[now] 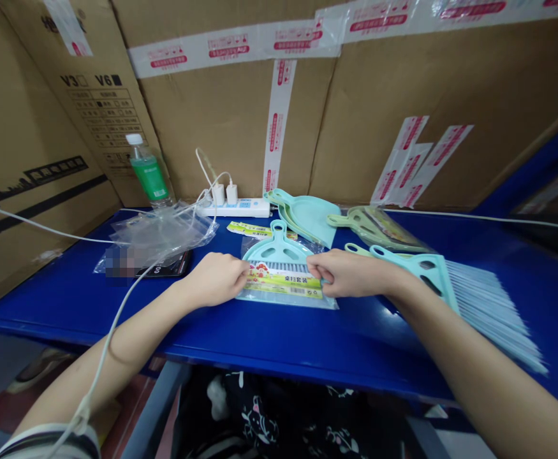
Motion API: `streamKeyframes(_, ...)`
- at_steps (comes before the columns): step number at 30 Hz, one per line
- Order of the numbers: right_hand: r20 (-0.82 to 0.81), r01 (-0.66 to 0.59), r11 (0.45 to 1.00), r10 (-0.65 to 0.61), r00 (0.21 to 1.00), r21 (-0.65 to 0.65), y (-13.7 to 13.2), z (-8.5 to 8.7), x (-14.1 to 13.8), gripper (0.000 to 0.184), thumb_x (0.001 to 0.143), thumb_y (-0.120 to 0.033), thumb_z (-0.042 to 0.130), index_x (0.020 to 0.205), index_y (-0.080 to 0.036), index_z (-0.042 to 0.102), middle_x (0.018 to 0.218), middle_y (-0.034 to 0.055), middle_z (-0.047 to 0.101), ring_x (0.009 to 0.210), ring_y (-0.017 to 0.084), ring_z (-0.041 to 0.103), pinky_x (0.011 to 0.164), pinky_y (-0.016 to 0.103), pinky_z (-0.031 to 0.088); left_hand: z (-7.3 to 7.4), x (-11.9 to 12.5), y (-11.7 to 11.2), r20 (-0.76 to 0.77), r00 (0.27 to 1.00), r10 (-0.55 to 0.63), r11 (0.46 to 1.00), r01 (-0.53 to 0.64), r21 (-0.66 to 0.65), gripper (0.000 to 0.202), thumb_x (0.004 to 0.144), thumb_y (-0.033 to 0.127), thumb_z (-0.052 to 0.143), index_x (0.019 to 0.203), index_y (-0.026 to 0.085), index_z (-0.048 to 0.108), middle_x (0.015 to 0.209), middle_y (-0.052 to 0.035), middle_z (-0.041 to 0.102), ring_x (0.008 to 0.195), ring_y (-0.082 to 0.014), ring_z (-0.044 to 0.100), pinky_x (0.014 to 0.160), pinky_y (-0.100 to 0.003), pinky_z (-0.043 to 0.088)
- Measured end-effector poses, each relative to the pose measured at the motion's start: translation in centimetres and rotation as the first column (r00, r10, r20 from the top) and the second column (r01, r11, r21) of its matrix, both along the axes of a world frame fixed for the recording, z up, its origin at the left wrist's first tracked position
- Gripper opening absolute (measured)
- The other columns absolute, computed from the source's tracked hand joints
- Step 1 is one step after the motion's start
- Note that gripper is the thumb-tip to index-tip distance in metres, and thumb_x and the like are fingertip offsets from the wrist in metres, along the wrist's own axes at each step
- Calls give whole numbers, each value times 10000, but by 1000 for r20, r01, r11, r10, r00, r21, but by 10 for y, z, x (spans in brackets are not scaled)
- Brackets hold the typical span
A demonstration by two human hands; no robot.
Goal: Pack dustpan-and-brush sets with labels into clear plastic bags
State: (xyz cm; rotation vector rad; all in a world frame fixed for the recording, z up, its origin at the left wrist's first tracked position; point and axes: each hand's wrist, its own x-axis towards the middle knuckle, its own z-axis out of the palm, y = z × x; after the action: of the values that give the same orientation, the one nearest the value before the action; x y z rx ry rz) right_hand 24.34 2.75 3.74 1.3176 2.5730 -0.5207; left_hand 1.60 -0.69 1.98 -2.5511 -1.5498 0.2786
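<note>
Tabletop (279,341) in blue is closest, and the bagged dustpan-and-brush set (286,280) lies flat on it near the front edge, between the two hands. Left hand (219,279) has its fingers curled in on the left side of the bag, right hand (338,274) does likewise on the right, so both look to be pinching film, though the left fingertips are hidden. I'd guess it's super light: thin, stiffish plastic in slick, crinkly wrap that could slide over the pan. Bristles (279,266) should give if you squeeze there, and the card label probably creases easily. Best hold imo is the rigid pan sides, or the handle (279,233) at the far end. Beyond that there's stacked dustpans (310,213), then a white power strip (247,208) up against the cardboard (226,127).
</note>
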Motion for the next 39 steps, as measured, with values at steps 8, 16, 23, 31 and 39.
streamKeyframes(8,-6,-2,1000,1,1000,-2,0,-1,2,335,601,20,513,657,-243,313,598,-64,412,573,124,400,536,245,258,0,1,-1,2,1000,2,1000,-2,-10,284,896,212,388,818,168,658,729,-59,686,686,-209,649,599,-283,421)
streamKeyframes(16,4,-2,1000,2,1000,-4,1,-1,0,336,595,23,507,657,-242,310,596,-63,416,574,123,404,536,246,257,-1,0,0,18,1000,-1,1000,1,-2,275,885,207,387,808,169,648,727,-58,689,670,-204,643,578,-279,401)
streamKeyframes(23,19,10,1000,-10,1000,-7,0,1,0,345,600,28,513,657,-243,306,591,-68,407,571,122,402,539,248,257,-2,-1,0,23,1000,-9,1000,9,-1,272,884,215,393,800,170,648,714,-56,685,657,-203,638,568,-280,391)
streamKeyframes(31,12,7,1000,-7,1000,-9,1,0,-1,347,608,25,526,654,-243,310,590,-68,410,570,120,403,537,242,258,-3,-2,0,36,999,-25,1000,25,18,270,873,198,391,773,169,640,697,-54,678,642,-193,633,557,-274,385)
streamKeyframes(39,10,4,1000,-4,1000,-3,-1,1,0,343,596,17,527,648,-244,311,581,-69,410,559,122,401,531,241,252,-1,0,1,29,999,-15,1000,15,6,277,882,206,393,780,169,648,689,-54,673,627,-190,622,554,-272,381)
